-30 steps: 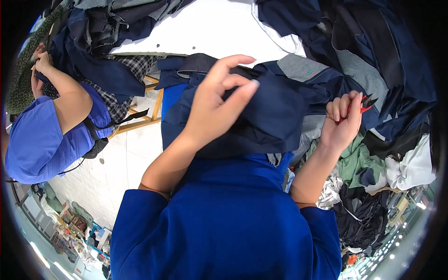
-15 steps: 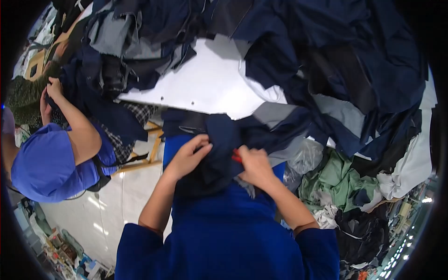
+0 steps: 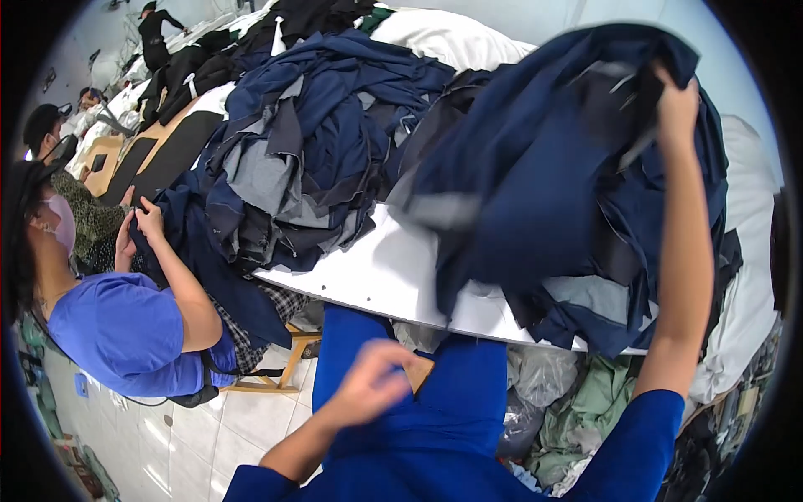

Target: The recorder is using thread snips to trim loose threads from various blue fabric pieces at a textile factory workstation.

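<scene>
My right hand [image 3: 676, 109] is raised at the far right, closed on a dark navy garment [image 3: 535, 201]. The garment spreads wide and hangs over the pile, blurred by motion, with grey lining showing. Over my lap, my left hand [image 3: 372, 385] is slightly blurred, its fingers apart with no cloth in them. A small tan wedge [image 3: 418, 374] shows just beside its fingers, between my blue-clad legs. Whether my right hand also holds a small tool is hidden.
Navy and grey garments [image 3: 309, 142] lie heaped on the white table [image 3: 368, 268]. At left, a co-worker in a blue shirt [image 3: 117, 326] handles navy cloth. Green cloth [image 3: 585, 410] and clear plastic [image 3: 535, 376] lie below the table's right edge. White fabric [image 3: 740, 251] hangs at far right.
The navy garment has gone from my lap up to the right pile, carried by my right hand. My left hand has let go and sits lower. The view has tilted up; the red-handled tool no longer shows.
</scene>
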A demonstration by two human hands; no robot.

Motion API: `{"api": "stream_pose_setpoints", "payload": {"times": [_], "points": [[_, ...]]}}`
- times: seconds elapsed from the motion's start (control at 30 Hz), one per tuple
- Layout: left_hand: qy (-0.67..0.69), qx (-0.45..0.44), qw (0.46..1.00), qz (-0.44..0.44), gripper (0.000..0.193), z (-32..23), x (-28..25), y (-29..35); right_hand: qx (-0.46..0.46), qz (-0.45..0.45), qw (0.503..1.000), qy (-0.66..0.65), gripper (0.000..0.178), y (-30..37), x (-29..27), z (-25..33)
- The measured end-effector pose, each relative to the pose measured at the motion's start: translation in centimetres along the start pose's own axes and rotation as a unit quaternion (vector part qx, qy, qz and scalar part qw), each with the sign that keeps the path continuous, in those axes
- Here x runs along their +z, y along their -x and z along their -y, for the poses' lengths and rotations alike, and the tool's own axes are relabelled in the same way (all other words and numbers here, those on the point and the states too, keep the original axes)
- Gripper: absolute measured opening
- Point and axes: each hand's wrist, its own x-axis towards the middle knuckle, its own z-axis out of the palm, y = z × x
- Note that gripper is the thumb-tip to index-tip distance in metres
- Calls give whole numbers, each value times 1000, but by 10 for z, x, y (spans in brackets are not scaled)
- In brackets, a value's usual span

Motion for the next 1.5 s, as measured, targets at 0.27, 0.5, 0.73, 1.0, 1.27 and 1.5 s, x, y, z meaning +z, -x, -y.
{"api": "stream_pose_setpoints", "payload": {"times": [0.27,0.5,0.73,1.0,1.27,1.5], "points": [[287,367,768,440,37,-105,126,-30,48,74,863,497,58,-35,-30,-36],[320,168,696,620,46,-89,109,-33,-76,214,812,537,46,67,-24,-31],[278,245,783,500,38,-100,128,-24,-222,238,810,488,44,109,32,-19],[360,107,712,593,31,-94,107,-41,-333,267,804,415,46,156,61,-5],[218,82,953,191,20,-26,22,-116,-234,424,851,204,26,255,50,-19],[-185,21,960,-208,46,110,-42,-258,-88,433,889,118,36,415,31,-47]]}}
